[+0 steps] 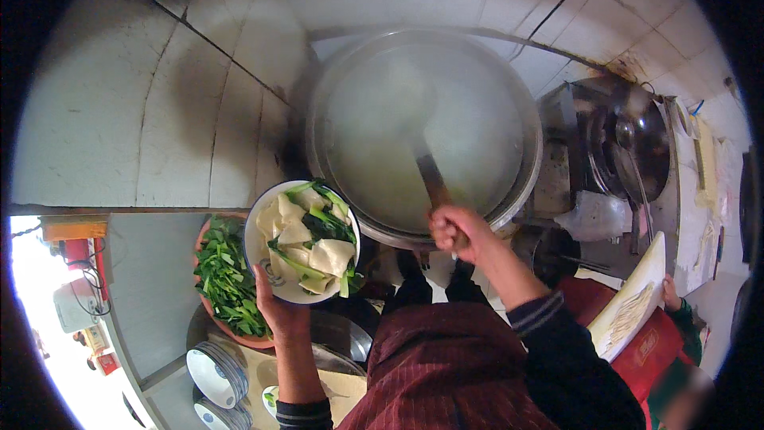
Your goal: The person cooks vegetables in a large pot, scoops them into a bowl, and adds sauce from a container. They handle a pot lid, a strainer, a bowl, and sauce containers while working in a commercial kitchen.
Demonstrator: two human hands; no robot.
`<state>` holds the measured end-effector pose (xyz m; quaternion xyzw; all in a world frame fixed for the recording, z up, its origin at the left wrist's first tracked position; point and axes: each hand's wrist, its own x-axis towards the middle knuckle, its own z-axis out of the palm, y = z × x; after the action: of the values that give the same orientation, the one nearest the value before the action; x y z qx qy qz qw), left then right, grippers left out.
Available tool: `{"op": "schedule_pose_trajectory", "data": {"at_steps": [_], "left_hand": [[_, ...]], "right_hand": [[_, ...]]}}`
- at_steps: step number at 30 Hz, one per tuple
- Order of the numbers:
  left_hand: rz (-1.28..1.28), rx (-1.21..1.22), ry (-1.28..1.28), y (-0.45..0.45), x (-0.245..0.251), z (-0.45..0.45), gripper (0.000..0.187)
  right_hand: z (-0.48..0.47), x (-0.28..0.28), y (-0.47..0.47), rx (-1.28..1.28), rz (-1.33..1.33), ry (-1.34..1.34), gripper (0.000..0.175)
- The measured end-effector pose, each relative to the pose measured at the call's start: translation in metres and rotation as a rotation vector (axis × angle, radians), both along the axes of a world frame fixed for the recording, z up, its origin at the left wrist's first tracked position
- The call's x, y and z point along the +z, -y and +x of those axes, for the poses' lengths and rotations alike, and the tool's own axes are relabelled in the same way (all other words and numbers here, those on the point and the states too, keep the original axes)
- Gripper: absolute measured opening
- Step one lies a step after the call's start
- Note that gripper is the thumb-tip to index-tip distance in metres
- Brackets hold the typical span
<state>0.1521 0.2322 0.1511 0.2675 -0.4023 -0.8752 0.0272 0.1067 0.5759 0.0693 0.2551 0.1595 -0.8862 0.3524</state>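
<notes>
My left hand (285, 313) holds a white bowl (260, 251) with a dark rim from below, thumb over its near edge. Wide flat noodles (331, 255) and cooked leafy greens (327, 225) lie in the bowl, some greens hanging over the rim. It is held just left of a large metal pot (533, 155), near the pot's front edge. Over the pot, my right hand (458, 232) grips the wooden handle (431, 173) of a utensil. Its pale head reaches toward the middle of the pot, blurred by steam, so its exact kind is unclear. Steam veils the cloudy liquid (376, 173).
An orange basin (206, 298) of cut leafy greens stands at left, with stacked bowls (219, 373) below it. At right sit a dark wok (653, 161) and a long-handled metal ladle (635, 170). Another person's hand (671, 292) holds a pale board (641, 272) bearing noodle strips.
</notes>
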Motion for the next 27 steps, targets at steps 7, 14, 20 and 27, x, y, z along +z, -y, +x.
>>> {"op": "schedule_pose_trajectory", "data": {"at_steps": [7,14,20,27], "left_hand": [[0.026,-0.106,-0.046,0.005,-0.005,-0.002,0.059],[0.116,-0.152,-0.017,0.009,-0.030,-0.015,0.062],[0.105,-0.214,-0.013,-0.025,-0.064,-0.065,0.063],[0.121,-0.261,-0.026,-0.107,-0.069,-0.130,0.051]], "right_hand": [[-0.044,0.005,-0.004,-0.503,-0.848,0.362,0.028],[0.034,0.070,-0.023,-0.074,0.191,-0.023,0.022],[0.124,0.189,-0.043,0.102,0.648,-0.062,0.022],[0.193,0.216,-0.012,0.210,0.990,-0.180,0.018]]}}
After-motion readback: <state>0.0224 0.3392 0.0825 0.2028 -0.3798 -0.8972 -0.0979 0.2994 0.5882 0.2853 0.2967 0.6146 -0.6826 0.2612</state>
